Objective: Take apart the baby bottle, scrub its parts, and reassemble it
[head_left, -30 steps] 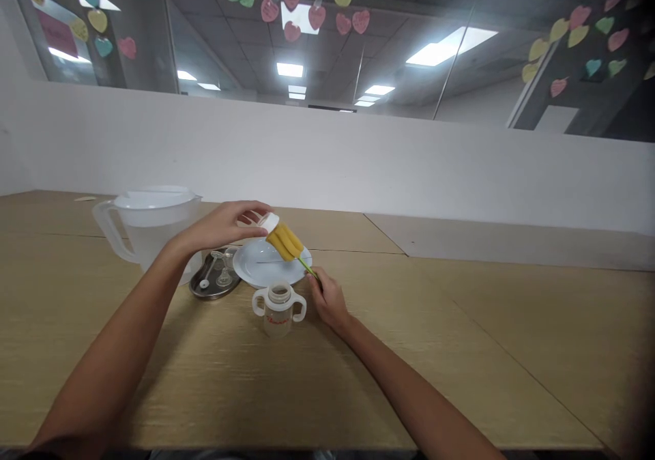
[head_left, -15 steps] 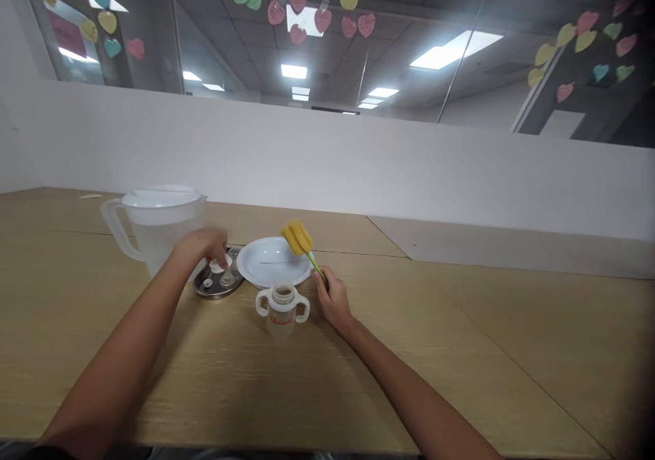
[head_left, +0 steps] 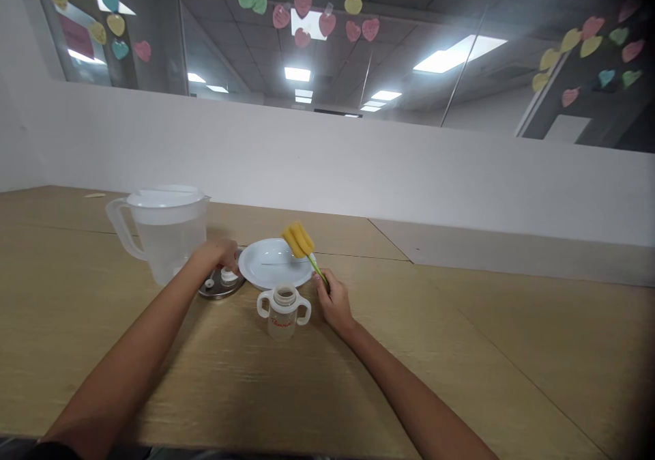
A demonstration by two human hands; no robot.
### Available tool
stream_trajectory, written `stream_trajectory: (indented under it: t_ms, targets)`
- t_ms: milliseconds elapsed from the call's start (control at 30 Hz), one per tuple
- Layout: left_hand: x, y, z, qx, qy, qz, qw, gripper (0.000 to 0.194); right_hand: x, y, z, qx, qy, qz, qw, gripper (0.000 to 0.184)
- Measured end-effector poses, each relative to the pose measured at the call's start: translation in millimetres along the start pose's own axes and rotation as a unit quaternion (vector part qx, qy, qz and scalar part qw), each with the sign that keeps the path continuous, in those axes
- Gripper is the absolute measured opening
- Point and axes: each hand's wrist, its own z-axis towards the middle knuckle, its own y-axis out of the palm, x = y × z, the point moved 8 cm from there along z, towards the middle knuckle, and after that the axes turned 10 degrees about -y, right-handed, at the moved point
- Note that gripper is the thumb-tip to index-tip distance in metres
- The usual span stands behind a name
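My right hand [head_left: 333, 301] grips the green handle of a bottle brush, whose yellow sponge head [head_left: 299, 240] sticks up over a white plate [head_left: 266, 267]. An open baby bottle [head_left: 283, 312] with two white handles stands upright just left of that hand. My left hand [head_left: 219, 254] rests over a small metal tray [head_left: 217, 289], fingers curled down around a small white cap [head_left: 228, 277] lying in it. Whether the fingers still pinch the cap I cannot make out.
A clear plastic pitcher [head_left: 162, 231] with water and a white lid stands left of the tray. A white partition wall [head_left: 358, 166] runs along the back of the wooden table [head_left: 460, 351]. Paper hearts hang on the glass above.
My left hand carried the white cap from up beside the sponge down to the metal tray and lowered it there. The right hand and brush stayed nearly still.
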Motion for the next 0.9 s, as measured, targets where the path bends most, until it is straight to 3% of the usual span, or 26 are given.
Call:
stream_trajectory:
  t_ms: [433,533,667,767,900]
  targets:
    - [8,9.1,-10,-0.010,-0.011,0.042,0.999,0.029,2,1,0,-0.003,-0.002,-0.008,1.000,0.029]
    - [9,1.9,-16,0.002,-0.013,0.064,0.998,0.028,2,0,0,-0.003,0.001,-0.009,1.000,0.030]
    - [15,-25.3,-38,0.066,-0.012,0.097,0.993,0.039,2,0,-1,-0.001,0.008,-0.006,1.000,0.030]
    - [40,-43.1,-71,0.106,0.046,0.086,0.990,0.042,4,1,-1,-0.002,0.010,-0.006,1.000,0.031]
    - [95,-34.0,-124,0.044,0.232,0.012,0.972,0.049,5,1,-1,0.001,0.008,0.001,1.000,0.031]
